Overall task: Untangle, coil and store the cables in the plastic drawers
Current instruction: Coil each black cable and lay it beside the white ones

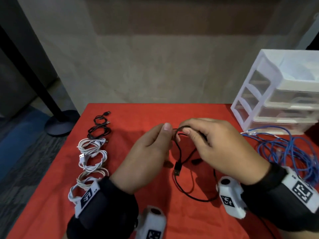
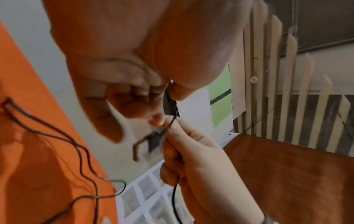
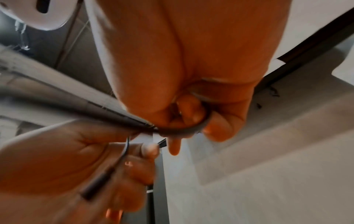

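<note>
left hand: raised, thumb up, grip pinching black cable | right hand: raised, knuckles up, fingers curled round same cable

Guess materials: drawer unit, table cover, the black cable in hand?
Drawer unit: looks like plastic, glossy white frame with see-through drawer fronts. Table cover: probably red cloth, matte, with soft wrinkles. Black cable: likely rubber or PVC jacket, thin and limp, slight sheen, a metal USB tip; left hand and right hand both pinch it.
</note>
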